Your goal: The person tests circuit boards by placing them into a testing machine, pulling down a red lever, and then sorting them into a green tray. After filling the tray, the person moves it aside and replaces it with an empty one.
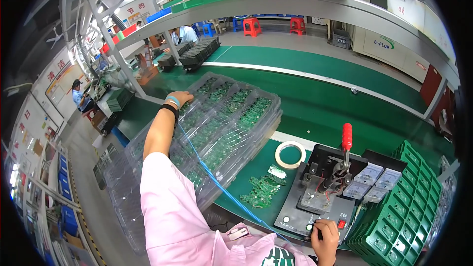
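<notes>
The left hand (179, 98) is at the far left part of the big clear tray (277, 113). Its fingers bend down, and I cannot tell if they hold a board. Rows of green boards (253, 112) sit in the tray.

The right hand (325, 236) is at the near edge of the black box (293, 212), just beside a round button (309, 227). Its fingers are curled in. I cannot tell if they touch the button or hold something small.

A red switch (341, 224) is close to this hand. On the box stands a clamp with a red handle (347, 137). Four small meters (369, 173) are to its right.

Loose boards (260, 192) lie in a pile between the tray and the box. A roll of tape (278, 155) lies behind them. A green rack (358, 236) is right of the box. A curly blue cord (209, 173) crosses over the tray.
</notes>
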